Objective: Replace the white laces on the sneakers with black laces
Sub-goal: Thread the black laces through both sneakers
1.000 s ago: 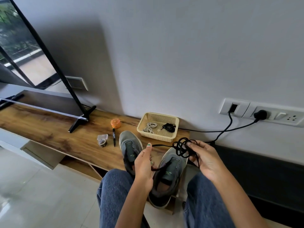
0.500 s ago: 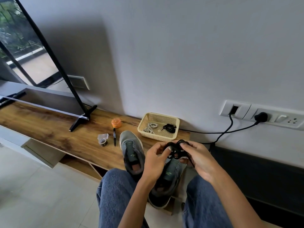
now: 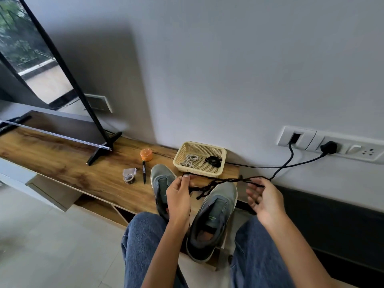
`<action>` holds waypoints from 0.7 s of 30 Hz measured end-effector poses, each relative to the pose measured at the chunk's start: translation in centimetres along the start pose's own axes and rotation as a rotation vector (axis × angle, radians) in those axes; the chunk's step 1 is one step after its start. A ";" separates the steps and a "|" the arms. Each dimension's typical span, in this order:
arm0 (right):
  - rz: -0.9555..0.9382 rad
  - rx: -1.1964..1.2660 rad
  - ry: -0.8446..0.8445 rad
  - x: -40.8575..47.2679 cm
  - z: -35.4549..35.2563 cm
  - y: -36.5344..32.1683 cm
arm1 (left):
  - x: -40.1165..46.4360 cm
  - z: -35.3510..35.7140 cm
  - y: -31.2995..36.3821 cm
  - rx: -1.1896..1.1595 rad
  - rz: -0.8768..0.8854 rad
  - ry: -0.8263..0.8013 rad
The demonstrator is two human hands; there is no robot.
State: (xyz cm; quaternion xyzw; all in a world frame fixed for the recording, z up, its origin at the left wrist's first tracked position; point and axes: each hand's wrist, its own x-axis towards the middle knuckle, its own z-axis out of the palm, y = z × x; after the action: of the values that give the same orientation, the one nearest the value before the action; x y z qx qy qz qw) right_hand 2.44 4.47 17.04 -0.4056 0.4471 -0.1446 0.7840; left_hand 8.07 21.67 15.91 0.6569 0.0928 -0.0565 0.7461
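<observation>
Over wooden shelf [image 3: 62,167], both hands, left [image 3: 179,197] and right [image 3: 262,199], pinch black lace [image 3: 220,182] taut.

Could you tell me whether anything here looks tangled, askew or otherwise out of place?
Only the black lace: stretched between the left hand and right hand, it is twisted on itself in several strands, one loose end dangling over the right sneaker. Both sneakers have no laces in them. Nothing looks spilled or damaged.

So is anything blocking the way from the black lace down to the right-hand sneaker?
Nothing visible does. The black lace hangs stretched between left hand and right hand, directly above the laceless sneaker.
</observation>
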 end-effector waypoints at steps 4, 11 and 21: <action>0.056 0.290 0.102 0.5 -0.3 -0.6 | -0.2 -0.2 1.2 -0.143 -0.043 0.074; 0.218 0.350 0.007 0.4 -0.9 -0.8 | 0.7 -1.3 1.8 -0.217 -0.220 0.201; -0.375 -0.844 -0.215 -1.1 0.8 0.4 | -0.1 -0.5 2.9 0.071 -0.139 -0.185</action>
State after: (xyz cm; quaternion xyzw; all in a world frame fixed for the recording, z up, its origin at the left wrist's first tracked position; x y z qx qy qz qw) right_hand 2.46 5.75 17.57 -0.7751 0.3023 -0.0466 0.5529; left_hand 8.51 22.53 18.66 0.6667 0.0669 -0.1718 0.7222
